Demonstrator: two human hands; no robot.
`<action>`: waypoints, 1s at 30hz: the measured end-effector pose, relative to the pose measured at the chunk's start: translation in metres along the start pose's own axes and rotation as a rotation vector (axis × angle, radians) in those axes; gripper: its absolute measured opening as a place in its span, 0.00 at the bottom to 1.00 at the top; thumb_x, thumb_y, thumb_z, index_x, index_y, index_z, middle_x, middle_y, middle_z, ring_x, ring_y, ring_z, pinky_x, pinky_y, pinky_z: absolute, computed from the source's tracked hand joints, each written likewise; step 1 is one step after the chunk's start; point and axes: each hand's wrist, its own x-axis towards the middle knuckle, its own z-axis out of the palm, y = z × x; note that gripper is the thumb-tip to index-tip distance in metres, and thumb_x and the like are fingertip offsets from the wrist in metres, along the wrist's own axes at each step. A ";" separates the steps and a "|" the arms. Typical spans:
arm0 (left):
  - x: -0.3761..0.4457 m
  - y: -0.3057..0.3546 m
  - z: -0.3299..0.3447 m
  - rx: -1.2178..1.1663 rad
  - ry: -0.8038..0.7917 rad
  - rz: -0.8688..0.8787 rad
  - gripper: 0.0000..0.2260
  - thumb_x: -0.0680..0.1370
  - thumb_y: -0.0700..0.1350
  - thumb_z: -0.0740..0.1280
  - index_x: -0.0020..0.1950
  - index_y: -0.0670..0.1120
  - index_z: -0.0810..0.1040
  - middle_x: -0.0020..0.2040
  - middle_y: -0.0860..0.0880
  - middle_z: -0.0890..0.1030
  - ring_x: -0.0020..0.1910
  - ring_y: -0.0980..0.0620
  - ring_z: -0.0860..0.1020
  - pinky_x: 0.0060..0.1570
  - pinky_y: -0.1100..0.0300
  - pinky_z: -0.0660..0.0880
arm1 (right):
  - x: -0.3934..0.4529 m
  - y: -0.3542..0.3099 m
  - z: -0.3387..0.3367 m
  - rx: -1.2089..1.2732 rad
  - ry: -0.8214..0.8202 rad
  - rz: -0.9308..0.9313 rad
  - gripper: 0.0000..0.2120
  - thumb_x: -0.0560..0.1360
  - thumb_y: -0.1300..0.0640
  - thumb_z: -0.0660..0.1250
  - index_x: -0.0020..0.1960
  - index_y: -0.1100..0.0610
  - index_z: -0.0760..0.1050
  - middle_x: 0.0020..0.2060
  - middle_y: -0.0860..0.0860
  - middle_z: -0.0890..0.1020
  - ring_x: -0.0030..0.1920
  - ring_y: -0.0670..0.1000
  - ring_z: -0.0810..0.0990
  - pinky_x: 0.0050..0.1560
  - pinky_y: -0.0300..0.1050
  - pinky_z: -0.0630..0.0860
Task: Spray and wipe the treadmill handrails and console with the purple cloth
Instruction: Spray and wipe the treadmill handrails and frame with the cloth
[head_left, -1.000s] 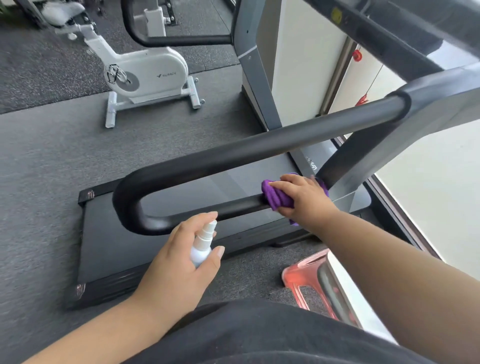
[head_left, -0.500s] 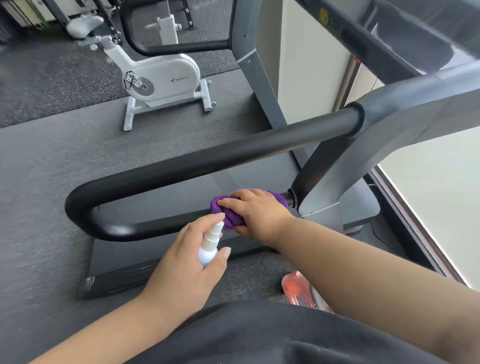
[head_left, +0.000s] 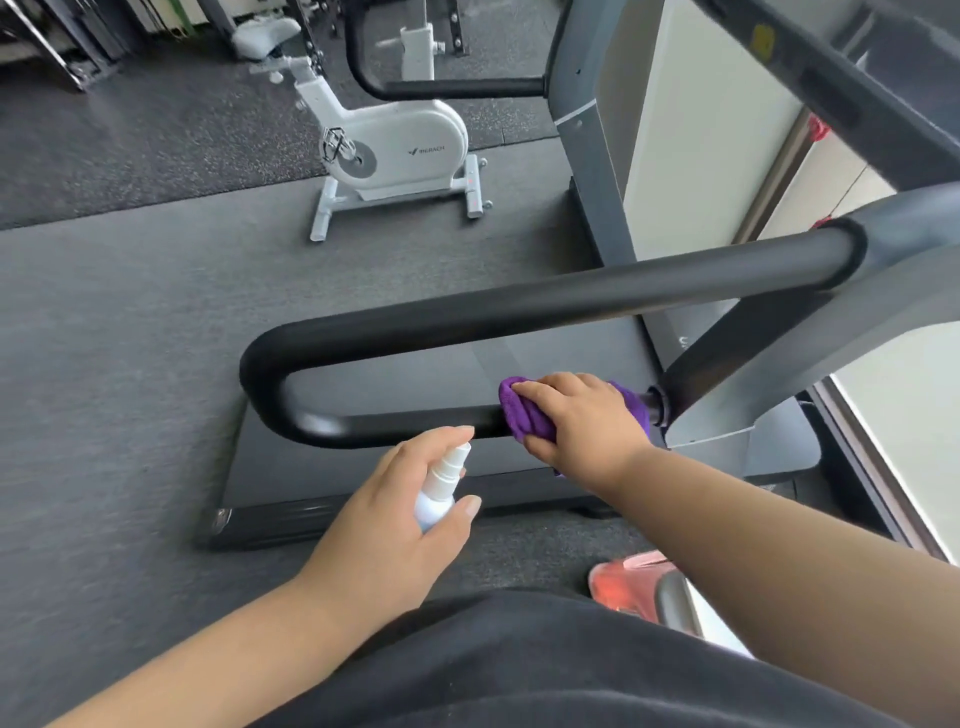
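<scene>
R hand (head_left: 584, 423) is curled over the folded purple microfibre cloth (head_left: 522, 413), gripping it around the lower bar of the black padded U-shaped treadmill handrail (head_left: 395, 423), close to where that bar plugs into the grey upright post (head_left: 737, 384). Cloth wraps the bar, thumb under, fingers over the top.

L hand (head_left: 387, 525) grips the small white pump-spray bottle (head_left: 441, 486), index finger resting on the nozzle cap, thumb along the side. Bottle sits just nearside of the handrail's lower bar, nozzle tipped toward it, not touching.

Key relation: lower bar's long axis runs from the post end out to the handrail's rounded bend (head_left: 265, 379). Cloth is at the post end; the unwiped stretch looks to lie from the cloth toward the bend, w/ the L hand's nozzle aimed roughly at the middle of that stretch. So R hand is on the bar; L hand is nearer the bend.

Judgement: lower bar in progress; next prob. a spritz on the bar then slide cloth along its axis toward the bend. Upper bar and console can't be judged; console barely in view.

Beyond the handrail: dark treadmill belt deck (head_left: 363, 483), white exercise bike (head_left: 395, 145) well beyond on the grey gym floor (head_left: 114, 338).
</scene>
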 end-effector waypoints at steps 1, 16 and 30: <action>-0.001 -0.006 -0.006 -0.002 0.001 0.000 0.31 0.76 0.47 0.72 0.61 0.80 0.61 0.60 0.72 0.71 0.59 0.68 0.73 0.52 0.80 0.64 | 0.006 -0.017 0.005 0.006 -0.005 -0.023 0.31 0.70 0.37 0.63 0.72 0.45 0.69 0.62 0.49 0.78 0.60 0.58 0.76 0.58 0.56 0.74; -0.010 -0.114 -0.103 -0.111 -0.002 0.136 0.28 0.74 0.48 0.70 0.64 0.76 0.63 0.56 0.63 0.78 0.57 0.65 0.76 0.52 0.79 0.67 | 0.064 -0.209 0.062 0.137 0.211 -0.082 0.33 0.71 0.39 0.60 0.74 0.48 0.62 0.62 0.49 0.78 0.62 0.56 0.77 0.58 0.55 0.74; 0.023 -0.080 -0.070 -0.147 -0.120 0.255 0.33 0.75 0.44 0.73 0.61 0.79 0.63 0.60 0.72 0.72 0.59 0.65 0.75 0.55 0.77 0.67 | 0.020 -0.115 0.038 -0.074 0.142 -0.099 0.39 0.63 0.53 0.81 0.70 0.46 0.68 0.61 0.58 0.78 0.61 0.66 0.76 0.57 0.63 0.75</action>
